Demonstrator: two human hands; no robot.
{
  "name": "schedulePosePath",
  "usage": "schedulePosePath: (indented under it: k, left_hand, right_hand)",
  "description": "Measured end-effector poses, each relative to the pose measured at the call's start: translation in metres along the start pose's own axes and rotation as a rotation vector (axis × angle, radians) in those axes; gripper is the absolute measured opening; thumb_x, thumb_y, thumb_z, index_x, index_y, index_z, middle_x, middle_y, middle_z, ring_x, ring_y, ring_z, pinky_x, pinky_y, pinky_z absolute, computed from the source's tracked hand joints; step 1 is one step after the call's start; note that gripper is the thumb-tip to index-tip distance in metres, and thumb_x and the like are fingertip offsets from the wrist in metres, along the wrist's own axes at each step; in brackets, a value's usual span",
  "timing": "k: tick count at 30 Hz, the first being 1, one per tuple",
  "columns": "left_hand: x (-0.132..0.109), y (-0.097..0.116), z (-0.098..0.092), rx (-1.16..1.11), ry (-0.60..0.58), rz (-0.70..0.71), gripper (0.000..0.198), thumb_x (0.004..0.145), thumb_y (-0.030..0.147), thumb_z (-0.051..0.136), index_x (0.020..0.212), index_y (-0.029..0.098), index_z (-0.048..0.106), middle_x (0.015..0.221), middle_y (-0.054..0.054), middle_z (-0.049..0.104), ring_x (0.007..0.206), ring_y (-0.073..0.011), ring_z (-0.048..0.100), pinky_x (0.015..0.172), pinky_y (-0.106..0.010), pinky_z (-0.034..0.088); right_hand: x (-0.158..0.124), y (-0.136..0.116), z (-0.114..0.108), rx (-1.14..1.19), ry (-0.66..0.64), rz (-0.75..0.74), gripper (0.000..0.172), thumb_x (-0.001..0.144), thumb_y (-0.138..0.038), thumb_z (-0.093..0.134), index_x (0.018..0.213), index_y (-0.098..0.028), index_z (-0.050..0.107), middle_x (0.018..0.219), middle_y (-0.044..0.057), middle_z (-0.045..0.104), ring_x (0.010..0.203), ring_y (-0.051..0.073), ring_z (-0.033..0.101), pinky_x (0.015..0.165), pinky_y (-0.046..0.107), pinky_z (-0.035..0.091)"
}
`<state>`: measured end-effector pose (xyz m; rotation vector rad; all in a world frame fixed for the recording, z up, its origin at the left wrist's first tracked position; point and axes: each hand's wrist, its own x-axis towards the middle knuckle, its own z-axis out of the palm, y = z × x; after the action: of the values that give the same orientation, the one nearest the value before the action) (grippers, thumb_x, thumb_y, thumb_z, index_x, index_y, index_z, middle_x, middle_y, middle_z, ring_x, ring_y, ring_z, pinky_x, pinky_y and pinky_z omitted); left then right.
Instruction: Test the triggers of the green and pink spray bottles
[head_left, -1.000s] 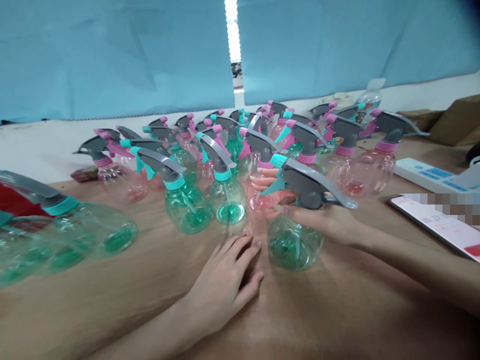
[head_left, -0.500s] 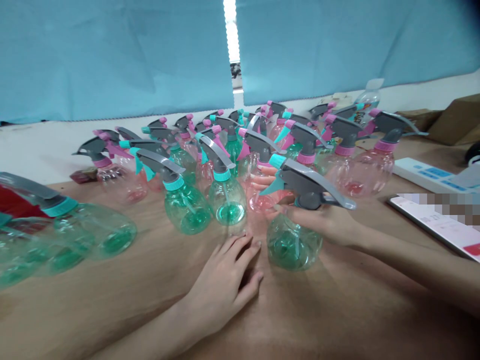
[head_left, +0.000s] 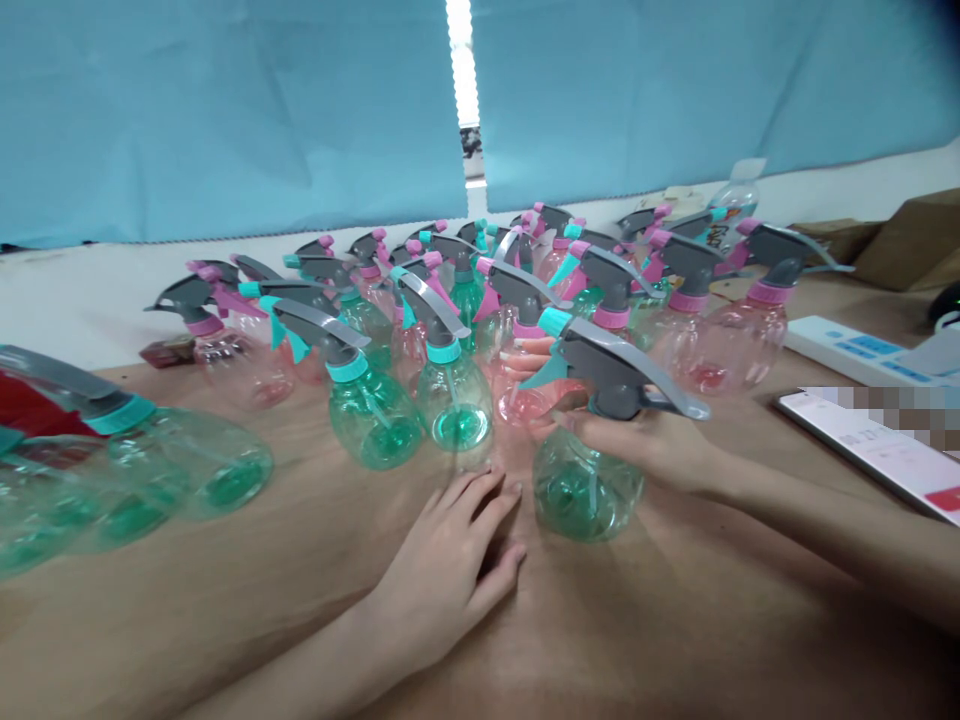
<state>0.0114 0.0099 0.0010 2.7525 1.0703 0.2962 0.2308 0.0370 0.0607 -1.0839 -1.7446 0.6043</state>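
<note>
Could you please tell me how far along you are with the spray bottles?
Looks done: the standing bottles, pink and green, wear trigger heads. In hand: the right hand grips the green bottle at its neck, head on; the left hand lies flat on the table. Possibly left: the lying bottles at the left edge.

Dim bluish light, bright glare through the curtain gap, blurred stretched edges.

right hand gripping green spray bottle, apparently upright
</note>
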Motion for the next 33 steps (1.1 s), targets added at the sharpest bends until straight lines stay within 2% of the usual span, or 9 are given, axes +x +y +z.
schedulePosePath:
  k: [6,10,13,19,26,33]
  left_hand:
    - [0.0000,-0.0009,0.0005,0.001,-0.004,-0.007,0.041,0.094,0.029,0.051,0.133,0.015,0.049,0.137,-0.013,0.050,0.128,-0.0303,0.043,0.103,-0.050,0.040]
    - [-0.0001,-0.0011,0.0003,0.001,-0.005,-0.005,0.043,0.094,0.029,0.051,0.134,0.014,0.049,0.137,-0.014,0.050,0.129,-0.0303,0.042,0.103,-0.049,0.040]
    - [0.0001,-0.0012,0.0006,0.005,-0.006,-0.003,0.043,0.094,0.029,0.051,0.134,0.014,0.048,0.138,-0.014,0.049,0.129,-0.0302,0.042,0.103,-0.049,0.040]
    - [0.0004,-0.0010,0.0006,0.004,0.005,-0.002,0.042,0.093,0.029,0.051,0.133,0.015,0.050,0.136,-0.014,0.051,0.128,-0.0303,0.043,0.102,-0.049,0.041]
    - [0.0005,-0.0018,0.0018,-0.001,0.012,0.010,0.042,0.093,0.029,0.051,0.133,0.015,0.049,0.136,-0.014,0.050,0.129,-0.0298,0.042,0.102,-0.049,0.040]
    - [0.0007,-0.0014,0.0014,0.006,0.006,0.003,0.042,0.093,0.029,0.052,0.133,0.014,0.049,0.137,-0.014,0.050,0.128,-0.0298,0.042,0.102,-0.049,0.041]
  right_hand:
    - [0.0031,-0.0012,0.0012,0.011,-0.017,-0.043,0.041,0.071,-0.023,0.054,0.111,-0.024,0.061,0.084,0.002,0.068,0.068,0.020,0.062,0.059,0.035,0.053]
    - [0.0042,-0.0024,0.0009,0.004,-0.016,-0.053,0.044,0.072,-0.026,0.054,0.115,-0.026,0.061,0.091,0.003,0.070,0.070,0.021,0.063,0.061,0.036,0.054]
    - [0.0046,-0.0043,0.0005,0.021,-0.032,-0.053,0.045,0.073,-0.028,0.055,0.118,-0.026,0.060,0.094,0.004,0.071,0.065,0.020,0.063,0.058,0.035,0.053]
    - [0.0043,-0.0048,0.0006,0.044,-0.064,-0.056,0.051,0.073,-0.023,0.052,0.123,-0.026,0.058,0.101,0.005,0.071,0.065,0.019,0.065,0.058,0.035,0.052]
    - [0.0038,-0.0021,0.0009,0.058,-0.071,-0.031,0.045,0.074,-0.025,0.053,0.119,-0.026,0.060,0.083,0.003,0.071,0.060,0.019,0.063,0.061,0.037,0.053]
    - [0.0045,-0.0042,-0.0006,0.042,-0.077,-0.016,0.035,0.074,-0.025,0.054,0.108,-0.025,0.062,0.081,0.002,0.070,0.061,0.017,0.061,0.059,0.033,0.051]
